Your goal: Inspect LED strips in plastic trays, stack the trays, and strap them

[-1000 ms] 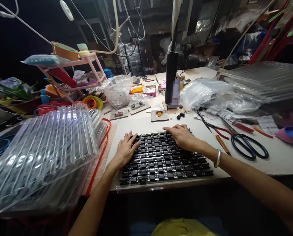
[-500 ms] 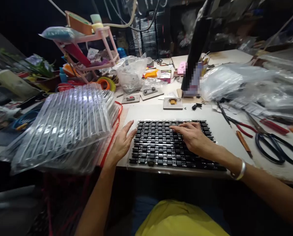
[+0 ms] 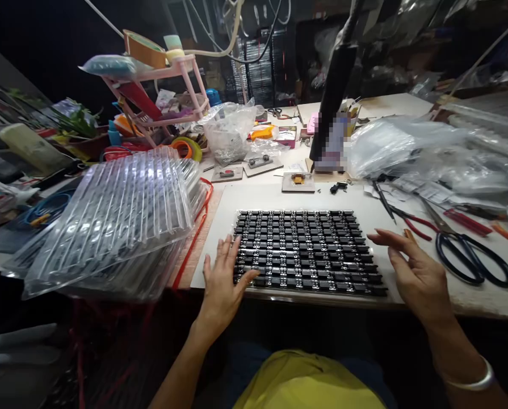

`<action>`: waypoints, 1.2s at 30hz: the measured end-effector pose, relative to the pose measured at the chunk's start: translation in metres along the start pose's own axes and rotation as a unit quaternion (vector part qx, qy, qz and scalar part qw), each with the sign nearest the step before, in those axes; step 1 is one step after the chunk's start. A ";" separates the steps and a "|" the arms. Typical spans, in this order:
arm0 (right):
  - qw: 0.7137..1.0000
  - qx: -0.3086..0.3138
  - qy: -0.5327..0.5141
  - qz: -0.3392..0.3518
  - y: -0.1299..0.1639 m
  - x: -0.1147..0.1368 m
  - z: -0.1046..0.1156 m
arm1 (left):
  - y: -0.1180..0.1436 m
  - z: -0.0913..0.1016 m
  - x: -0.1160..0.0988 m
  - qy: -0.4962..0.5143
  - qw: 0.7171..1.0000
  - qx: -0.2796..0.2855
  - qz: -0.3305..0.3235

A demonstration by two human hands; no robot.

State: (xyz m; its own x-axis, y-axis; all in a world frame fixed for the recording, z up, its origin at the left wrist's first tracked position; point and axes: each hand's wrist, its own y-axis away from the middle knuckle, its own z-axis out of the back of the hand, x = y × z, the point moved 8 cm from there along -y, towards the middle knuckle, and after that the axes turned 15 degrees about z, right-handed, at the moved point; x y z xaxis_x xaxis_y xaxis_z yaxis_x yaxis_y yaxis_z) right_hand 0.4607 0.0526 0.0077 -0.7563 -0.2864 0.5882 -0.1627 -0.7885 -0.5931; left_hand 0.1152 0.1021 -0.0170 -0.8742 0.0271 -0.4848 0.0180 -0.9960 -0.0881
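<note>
In front of me on the table lies a clear tray [image 3: 298,250] filled with rows of small black circuit boards. My left hand [image 3: 222,284] rests at the tray's left edge, fingers spread, its thumb over the nearest boards. To the right of the tray is my right hand [image 3: 413,272], its fingers apart and nothing in them; a wooden handle is partly hidden behind its fingers. A white sheet [image 3: 257,196] shows around the tray. A stack of clear ribbed plastic trays [image 3: 126,210] stands to the left of my left hand.
Large scissors [image 3: 470,255] and red-handled pliers [image 3: 415,224] lie at the right. Clear plastic bags [image 3: 428,142] are heaped behind them. A black lamp post [image 3: 332,105] rises at the back, with a pink rack [image 3: 160,79] at the back left.
My right hand has left the boards and moved right, off the tray. My left hand has come nearer and onto the tray's left edge, its fingers spreading.
</note>
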 end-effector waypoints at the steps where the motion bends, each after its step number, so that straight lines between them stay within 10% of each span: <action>1: 1.000 -0.010 -0.003 -0.007 0.006 -0.006 0.004 | -0.001 0.002 0.006 0.012 1.000 -0.003 0.011; 9: 0.993 0.070 0.089 0.024 0.028 -0.008 -0.001 | -0.002 -0.008 0.024 0.048 0.994 0.092 -0.019; 23: 0.982 0.071 0.144 0.097 0.031 0.012 -0.007 | -0.001 -0.004 0.028 0.022 0.995 0.091 -0.017; 30: 0.898 0.247 0.217 0.292 0.043 0.097 -0.085 | 0.003 -0.014 0.025 -0.073 0.993 0.031 -0.086; 36: 0.876 0.270 0.239 0.321 0.052 0.109 -0.112 | 0.007 -0.012 0.021 -0.104 0.990 0.000 -0.099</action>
State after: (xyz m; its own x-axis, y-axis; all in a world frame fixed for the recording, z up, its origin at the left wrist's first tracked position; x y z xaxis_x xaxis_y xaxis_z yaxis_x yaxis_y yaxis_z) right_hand 0.2985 0.0411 -0.0204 -0.7817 -0.6064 -0.1455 0.6193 -0.7275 -0.2953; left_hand 0.1031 0.0970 -0.0382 -0.9419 0.2033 -0.2675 -0.1638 -0.9730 -0.1627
